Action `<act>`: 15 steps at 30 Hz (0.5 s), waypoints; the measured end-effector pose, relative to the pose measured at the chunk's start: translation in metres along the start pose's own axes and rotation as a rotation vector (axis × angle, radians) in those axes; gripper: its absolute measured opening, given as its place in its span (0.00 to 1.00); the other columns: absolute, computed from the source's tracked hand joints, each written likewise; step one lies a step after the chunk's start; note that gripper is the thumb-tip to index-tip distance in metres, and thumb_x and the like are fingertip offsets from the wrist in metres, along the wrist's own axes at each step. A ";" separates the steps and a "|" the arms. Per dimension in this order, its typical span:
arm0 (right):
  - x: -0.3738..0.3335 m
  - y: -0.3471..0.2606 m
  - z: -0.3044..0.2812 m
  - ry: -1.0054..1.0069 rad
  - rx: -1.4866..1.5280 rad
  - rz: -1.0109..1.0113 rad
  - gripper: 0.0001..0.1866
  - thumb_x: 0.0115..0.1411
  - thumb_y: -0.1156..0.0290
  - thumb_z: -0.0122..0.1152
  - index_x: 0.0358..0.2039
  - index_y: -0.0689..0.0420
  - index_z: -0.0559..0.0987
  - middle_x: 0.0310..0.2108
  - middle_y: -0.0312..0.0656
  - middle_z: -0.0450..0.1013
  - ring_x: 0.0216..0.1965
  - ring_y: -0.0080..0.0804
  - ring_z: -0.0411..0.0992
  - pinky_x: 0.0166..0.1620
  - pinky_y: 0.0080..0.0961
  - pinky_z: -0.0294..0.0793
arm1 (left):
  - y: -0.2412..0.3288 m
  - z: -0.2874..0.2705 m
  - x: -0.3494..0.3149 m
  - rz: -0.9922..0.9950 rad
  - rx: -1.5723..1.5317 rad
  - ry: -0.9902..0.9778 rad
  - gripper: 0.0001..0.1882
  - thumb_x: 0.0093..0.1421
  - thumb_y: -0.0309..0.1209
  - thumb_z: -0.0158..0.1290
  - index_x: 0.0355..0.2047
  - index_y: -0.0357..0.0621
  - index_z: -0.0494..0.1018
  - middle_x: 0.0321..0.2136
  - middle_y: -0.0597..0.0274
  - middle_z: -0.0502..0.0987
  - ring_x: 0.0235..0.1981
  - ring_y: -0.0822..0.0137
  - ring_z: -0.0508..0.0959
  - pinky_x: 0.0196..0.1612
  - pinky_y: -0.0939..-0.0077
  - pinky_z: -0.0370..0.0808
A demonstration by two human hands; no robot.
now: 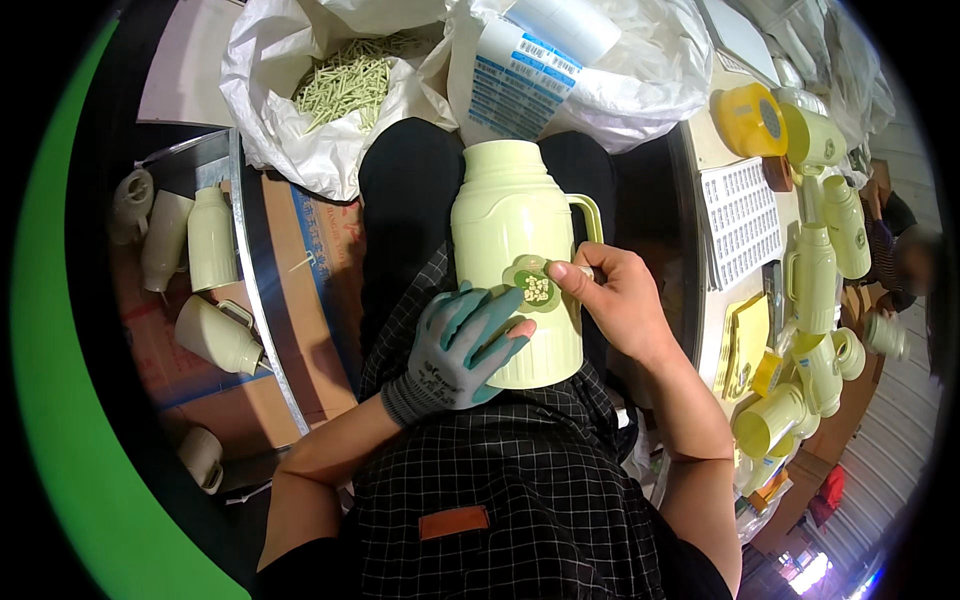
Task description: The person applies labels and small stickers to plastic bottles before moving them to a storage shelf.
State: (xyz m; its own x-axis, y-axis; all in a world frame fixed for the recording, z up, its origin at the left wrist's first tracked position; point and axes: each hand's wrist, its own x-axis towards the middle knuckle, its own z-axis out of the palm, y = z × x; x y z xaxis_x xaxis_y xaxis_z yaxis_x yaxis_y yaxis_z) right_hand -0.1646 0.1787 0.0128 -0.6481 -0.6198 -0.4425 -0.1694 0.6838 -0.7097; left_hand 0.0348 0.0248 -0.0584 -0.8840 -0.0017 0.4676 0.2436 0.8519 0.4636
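Observation:
A pale green vacuum jug (508,222) rests on my lap, neck pointing away from me and handle on the right. On its front is a flower-shaped green sticker (536,289) with a pale pattern. My left hand (452,340), in a grey glove with teal fingertips, lies against the jug's lower left side, its fingers stretched toward the sticker. One bare fingertip pokes out of the glove. My bare right hand (618,296) is closed beside the sticker's right edge, thumb tip touching there. Whatever sits between thumb and curled fingers is mostly hidden.
Ahead are a white sack of thin pale green sticks (352,82) and a white bag with a label sheet (520,82). More jugs lie in a metal-edged bin (240,270) on the left. The right table holds printed sheets (740,222), yellow tape and several jugs; a person sits beyond.

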 end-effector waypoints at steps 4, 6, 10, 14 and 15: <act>-0.005 -0.010 0.003 0.164 -0.312 -0.093 0.29 0.59 0.40 0.71 0.23 0.58 0.81 0.18 0.42 0.74 0.20 0.41 0.75 0.27 0.34 0.72 | 0.000 0.000 -0.003 0.018 0.062 -0.018 0.33 0.49 0.45 0.63 0.56 0.47 0.80 0.64 0.50 0.72 0.53 0.50 0.72 0.53 0.52 0.73; -0.002 -0.008 0.002 0.274 -0.454 -0.121 0.30 0.56 0.40 0.73 0.22 0.57 0.79 0.18 0.42 0.74 0.20 0.42 0.75 0.27 0.35 0.72 | 0.000 -0.002 -0.005 0.004 0.058 -0.021 0.32 0.50 0.44 0.62 0.56 0.46 0.80 0.64 0.51 0.72 0.54 0.51 0.72 0.53 0.52 0.73; 0.001 -0.017 0.007 0.403 -0.429 -0.137 0.33 0.48 0.36 0.77 0.24 0.56 0.77 0.19 0.41 0.72 0.23 0.42 0.75 0.26 0.36 0.72 | -0.003 -0.008 -0.006 0.009 0.055 -0.049 0.31 0.52 0.43 0.61 0.56 0.45 0.80 0.63 0.50 0.73 0.55 0.51 0.71 0.54 0.51 0.72; 0.014 -0.006 0.023 0.476 -0.469 -0.271 0.35 0.44 0.40 0.80 0.36 0.56 0.76 0.30 0.43 0.74 0.29 0.47 0.76 0.31 0.38 0.75 | 0.000 -0.008 -0.005 -0.041 0.088 -0.071 0.20 0.63 0.37 0.52 0.53 0.48 0.82 0.63 0.52 0.74 0.55 0.50 0.74 0.58 0.47 0.73; 0.013 0.009 0.015 0.587 -0.416 -0.206 0.33 0.45 0.44 0.81 0.37 0.57 0.76 0.33 0.44 0.74 0.30 0.47 0.76 0.33 0.39 0.76 | 0.001 -0.011 -0.010 -0.017 0.120 -0.096 0.19 0.65 0.37 0.52 0.53 0.48 0.82 0.63 0.51 0.74 0.55 0.48 0.74 0.59 0.46 0.73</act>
State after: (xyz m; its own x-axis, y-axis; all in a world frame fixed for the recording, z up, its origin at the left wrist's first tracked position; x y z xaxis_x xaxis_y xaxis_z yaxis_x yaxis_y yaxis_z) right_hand -0.1631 0.1715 -0.0079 -0.8430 -0.5232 0.1251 -0.5215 0.7378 -0.4287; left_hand 0.0486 0.0201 -0.0539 -0.9229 0.0283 0.3839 0.1840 0.9085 0.3753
